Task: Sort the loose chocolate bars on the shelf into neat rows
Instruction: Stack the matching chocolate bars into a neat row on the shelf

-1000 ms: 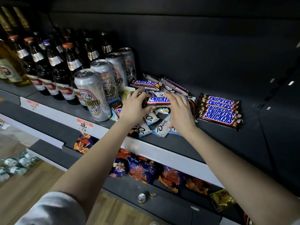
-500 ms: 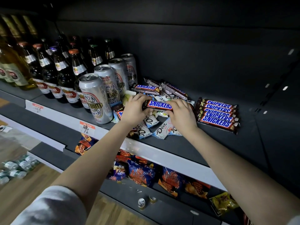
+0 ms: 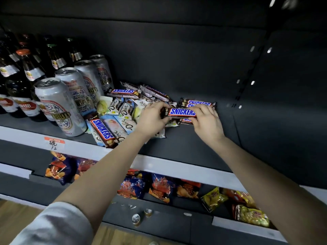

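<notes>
Chocolate bars lie heaped on a dark grey shelf with a white front strip; its back wall and side panel are just as dark. One Snickers bar is held level, the left hand pinching its left end and the right hand gripping its right end, just in front of a tidy Snickers stack that they mostly hide. Two loose Snickers read clearly in the heap, the front Snickers and the back Snickers. The Dove packs overlap too much to count. Four beer cans stand in file at the left, beside dark bottles. Snack bags fill the lower shelf, and a wooden floor shows below.
</notes>
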### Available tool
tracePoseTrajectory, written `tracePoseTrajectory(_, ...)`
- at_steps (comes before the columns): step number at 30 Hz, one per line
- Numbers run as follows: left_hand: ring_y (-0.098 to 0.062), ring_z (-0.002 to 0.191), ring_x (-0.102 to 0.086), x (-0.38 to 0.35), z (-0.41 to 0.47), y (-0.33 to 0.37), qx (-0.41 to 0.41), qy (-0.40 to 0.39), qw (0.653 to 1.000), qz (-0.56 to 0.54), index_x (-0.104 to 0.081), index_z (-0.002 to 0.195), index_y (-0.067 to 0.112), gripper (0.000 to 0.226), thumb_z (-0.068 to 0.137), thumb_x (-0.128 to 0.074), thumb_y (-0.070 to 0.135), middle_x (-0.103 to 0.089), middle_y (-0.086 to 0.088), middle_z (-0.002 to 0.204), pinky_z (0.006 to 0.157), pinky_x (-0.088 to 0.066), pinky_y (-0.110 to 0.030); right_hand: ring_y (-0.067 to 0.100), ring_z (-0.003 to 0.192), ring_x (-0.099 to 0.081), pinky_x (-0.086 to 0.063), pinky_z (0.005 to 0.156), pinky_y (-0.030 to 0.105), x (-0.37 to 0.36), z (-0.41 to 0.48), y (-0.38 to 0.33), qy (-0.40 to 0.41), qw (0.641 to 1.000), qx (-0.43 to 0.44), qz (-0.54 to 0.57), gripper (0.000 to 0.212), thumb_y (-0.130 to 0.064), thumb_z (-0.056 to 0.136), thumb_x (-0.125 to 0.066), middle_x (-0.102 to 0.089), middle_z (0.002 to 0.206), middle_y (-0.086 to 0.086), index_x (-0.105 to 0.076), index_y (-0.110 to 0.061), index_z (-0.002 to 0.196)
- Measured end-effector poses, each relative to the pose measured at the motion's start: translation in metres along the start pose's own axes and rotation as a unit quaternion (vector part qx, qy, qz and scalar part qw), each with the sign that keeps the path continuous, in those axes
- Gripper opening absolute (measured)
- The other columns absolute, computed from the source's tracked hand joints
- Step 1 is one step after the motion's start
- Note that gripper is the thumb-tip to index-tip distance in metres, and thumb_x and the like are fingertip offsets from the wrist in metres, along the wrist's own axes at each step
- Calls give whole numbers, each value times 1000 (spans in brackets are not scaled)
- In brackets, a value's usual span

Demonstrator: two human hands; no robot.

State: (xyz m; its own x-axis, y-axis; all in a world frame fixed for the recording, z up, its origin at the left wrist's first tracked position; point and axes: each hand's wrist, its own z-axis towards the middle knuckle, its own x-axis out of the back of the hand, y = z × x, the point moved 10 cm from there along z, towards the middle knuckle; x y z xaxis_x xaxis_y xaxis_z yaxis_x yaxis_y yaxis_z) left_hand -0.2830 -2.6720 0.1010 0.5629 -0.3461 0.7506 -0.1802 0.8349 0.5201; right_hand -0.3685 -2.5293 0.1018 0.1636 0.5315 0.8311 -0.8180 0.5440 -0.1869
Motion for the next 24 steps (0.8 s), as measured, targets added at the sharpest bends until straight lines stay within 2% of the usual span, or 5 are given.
tracePoseTrajectory(3, -26, 107, -54, -23, -2, 14, -12, -15, 1000, 13, -60, 109, 23, 36, 76, -71, 29, -65, -2, 112, 93, -42, -40, 32, 108, -53, -38, 96, 44, 8, -17, 18, -5, 1000, 0, -27, 35, -17, 83, -66, -61, 112, 9, -61, -11, 117)
tracePoseTrajectory(7, -25, 108, -53, -41, -4, 26, -18, -26, 999, 41, -59, 113, 27, 34, 80, -67, 35, -63, 0, 114, 92, -42, -40, 30, 108, -51, -37, 94, 43, 11, -31, 33, -22, 998, -22, -45, 35, -20, 84, -65, -59, 115, 8, -60, -13, 119)
tracePoseTrajectory(15, -23, 113, -50, -53, -11, 20, -24, -18, 997, 73, -58, 117, 31, 34, 84, -63, 38, -54, 0, 121, 93, -38, -39, 24, 111, -46, -36, 95, 39, 1, -36, 43, -44, 996, -65, -31, 36, -29, 84, -61, -50, 121, 3, -55, -15, 117)
tracePoseTrajectory(24, -22, 115, -46, -54, -11, 22, -36, -30, 995, 93, -59, 120, 30, 38, 84, -63, 41, -56, 4, 122, 96, -35, -38, 21, 115, -42, -33, 98, 38, 0, -37, 47, -47, 997, -69, -3, 41, -33, 83, -62, -47, 125, 2, -57, -12, 117)
